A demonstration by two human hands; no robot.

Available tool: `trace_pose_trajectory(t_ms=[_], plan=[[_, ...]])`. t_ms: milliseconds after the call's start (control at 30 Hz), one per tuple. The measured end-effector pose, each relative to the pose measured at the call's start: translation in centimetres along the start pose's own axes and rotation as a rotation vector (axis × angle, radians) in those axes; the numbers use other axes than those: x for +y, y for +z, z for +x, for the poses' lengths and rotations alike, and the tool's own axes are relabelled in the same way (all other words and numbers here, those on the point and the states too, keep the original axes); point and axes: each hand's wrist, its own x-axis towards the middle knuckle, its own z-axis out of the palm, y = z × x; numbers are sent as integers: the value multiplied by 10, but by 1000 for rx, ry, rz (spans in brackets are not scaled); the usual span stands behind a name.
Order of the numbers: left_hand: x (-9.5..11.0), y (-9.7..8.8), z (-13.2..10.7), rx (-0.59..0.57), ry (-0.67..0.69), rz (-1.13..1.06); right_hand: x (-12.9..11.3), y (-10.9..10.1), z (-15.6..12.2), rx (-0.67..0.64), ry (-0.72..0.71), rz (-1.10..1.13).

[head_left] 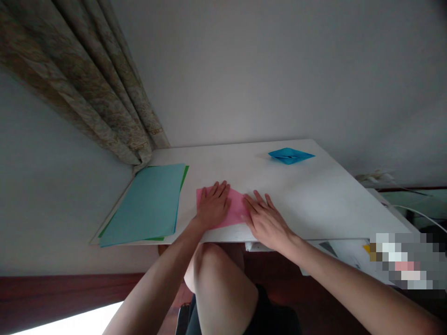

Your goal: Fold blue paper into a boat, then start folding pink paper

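A folded sheet of pink paper lies near the front edge of the white table. My left hand rests flat on its left part, fingers stretched out and pointing away from me. At the paper's right end, my right hand lies with its fingers extended, the fingertips touching the paper's edge. Part of the pink sheet is hidden under both hands. Farther back on the right sits a folded blue paper boat, apart from my hands.
On the table's left lies a stack of light blue paper with green sheets showing beneath. A patterned curtain hangs at the back left. Cables run beyond the table's right edge. Below that edge are printed papers.
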Motion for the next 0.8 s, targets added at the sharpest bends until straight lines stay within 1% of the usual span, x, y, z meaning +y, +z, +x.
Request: trace_pose_trajectory(t_ms=[133,233,300,433,500,567,600,667,700,767,800], plan=[[5,-5,10,69,-64,60,20,0,27,-49,14,-15],[-1,-13,31,88,-83,91,39,8,54,-57,62,-22],[-12,-19,53,60,-60,60,54,13,75,-62,97,-6],[-36,-22,92,-41,-25,-83,84,17,115,-32,-9,28],[-43,-19,103,-68,-33,-95,94,15,127,8,41,42],[-47,-13,107,-67,-45,-105,94,12,132,86,138,48],[-48,-11,107,-64,-42,-113,90,11,132,131,159,46],[-50,-7,106,-58,-25,-128,75,9,127,188,82,49],[-52,-6,106,-54,-7,-141,65,10,124,178,21,69],[-55,-4,105,-24,47,-176,47,12,118,50,-149,124],[-57,-4,105,4,79,-194,40,14,116,8,-181,136]])
